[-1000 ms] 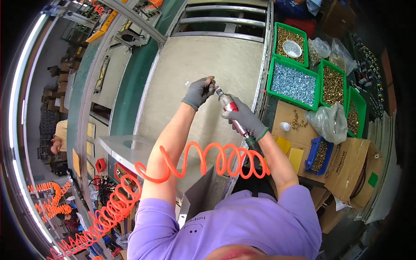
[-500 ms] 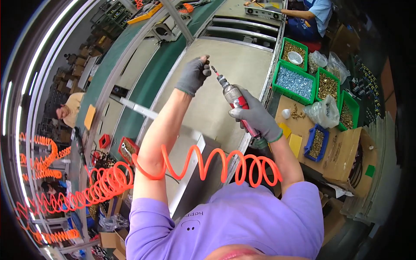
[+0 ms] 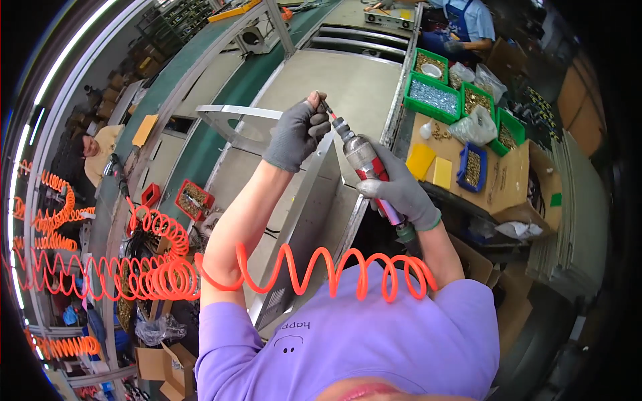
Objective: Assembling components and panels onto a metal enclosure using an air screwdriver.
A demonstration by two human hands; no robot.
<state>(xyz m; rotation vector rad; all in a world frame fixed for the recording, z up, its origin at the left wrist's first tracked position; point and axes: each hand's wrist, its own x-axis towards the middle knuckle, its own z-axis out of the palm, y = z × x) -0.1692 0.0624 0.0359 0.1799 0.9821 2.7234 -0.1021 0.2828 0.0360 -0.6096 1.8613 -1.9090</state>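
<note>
My right hand [image 3: 411,190], in a grey glove, is wrapped around a red and silver air screwdriver [image 3: 363,157]. The tool tilts up and to the left, with its thin bit [image 3: 334,116] at the upper end. At that bit's tip my left hand [image 3: 297,134], gloved in grey with a bare fingertip, is closed in a pinch. What its fingers hold is too small to name. Below and behind both hands stands a grey sheet-metal casing [image 3: 309,200], its upper frame [image 3: 231,110] reaching left past my left wrist.
An orange coiled hose [image 3: 323,257] stretches across my forearms. On the right are green bins [image 3: 435,113] of small metal parts, a blue bin [image 3: 460,175], yellow blocks [image 3: 442,172] and a cardboard box [image 3: 501,180]. A red bin [image 3: 180,200] stands left. Two people sit farther off.
My left fingertips have come to the bit's tip, where a gap showed before. More of the metal casing now shows beneath my hands, and the whole view has shifted.
</note>
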